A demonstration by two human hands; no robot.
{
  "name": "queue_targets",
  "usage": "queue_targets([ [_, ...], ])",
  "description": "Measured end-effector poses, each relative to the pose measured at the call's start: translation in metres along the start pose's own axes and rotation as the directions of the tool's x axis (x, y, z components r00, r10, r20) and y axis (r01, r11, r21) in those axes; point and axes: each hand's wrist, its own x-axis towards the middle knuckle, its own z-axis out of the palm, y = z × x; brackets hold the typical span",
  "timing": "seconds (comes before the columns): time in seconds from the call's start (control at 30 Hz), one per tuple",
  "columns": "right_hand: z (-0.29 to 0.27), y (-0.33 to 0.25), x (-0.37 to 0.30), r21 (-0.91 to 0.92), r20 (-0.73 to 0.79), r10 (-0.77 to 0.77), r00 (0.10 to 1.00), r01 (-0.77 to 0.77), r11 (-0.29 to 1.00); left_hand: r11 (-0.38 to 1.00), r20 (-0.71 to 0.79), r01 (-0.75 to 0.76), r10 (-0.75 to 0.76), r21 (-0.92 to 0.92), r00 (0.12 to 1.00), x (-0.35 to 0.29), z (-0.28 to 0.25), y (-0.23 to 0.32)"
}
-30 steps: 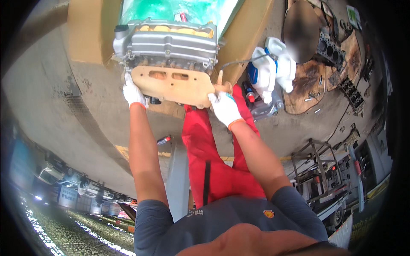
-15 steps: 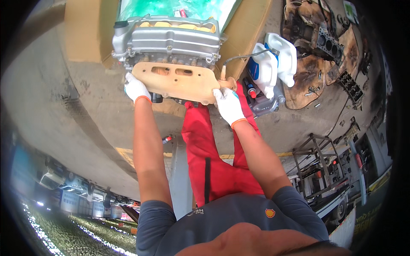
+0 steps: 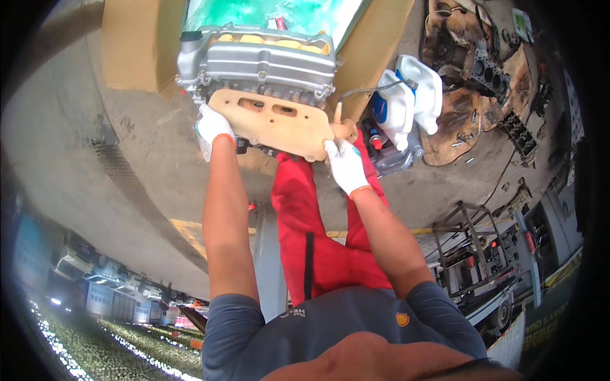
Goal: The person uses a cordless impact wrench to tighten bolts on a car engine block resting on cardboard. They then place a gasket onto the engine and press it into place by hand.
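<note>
A grey metal engine (image 3: 270, 63) stands before me with a ribbed cover, tan parts showing along its top and a black cap at its left. Along its near side lies a tan flat engine part (image 3: 279, 130) with two oblong openings and several small holes. My left hand (image 3: 215, 126), in a white glove with an orange cuff, is closed around the part's left end, its fingertips hidden. At the lower right corner, beside a round tan neck (image 3: 345, 131), my right hand (image 3: 347, 166), gloved likewise, grips the edge with bent fingers.
Cardboard (image 3: 130, 54) and green-tinted plastic sheeting (image 3: 244, 13) lie behind the engine. White jugs (image 3: 416, 92), a red-capped can (image 3: 375, 136) and a grey bottle (image 3: 400, 159) stand to the right. Farther right are dirty engine parts (image 3: 489, 73) and a metal frame (image 3: 473, 244).
The view has shifted slightly, so the engine and the tan part sit farther right. The tan part's right end looks a little lower. Both hands stay at its ends.
</note>
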Motion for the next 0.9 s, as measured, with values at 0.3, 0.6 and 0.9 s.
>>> queue_targets([
  [0.3, -0.004, -0.016, 0.003, 0.07, 0.013, 0.14, 0.99, -0.141, 0.988, 0.994, 0.05, 0.077, -0.073, -0.082, 0.996, -0.032, -0.01, 0.02],
  [0.6, 0.018, -0.003, 0.01, 0.152, -0.07, 0.238, 0.969, -0.225, 0.962, 0.994, 0.019, 0.073, -0.072, -0.076, 0.997, -0.038, -0.007, 0.02],
  [0.9, 0.002, -0.023, 0.001, -0.084, -0.052, 0.164, 0.985, -0.168, 0.982, 0.992, -0.09, -0.026, 0.038, 0.127, 0.995, -0.018, 0.003, 0.001],
])
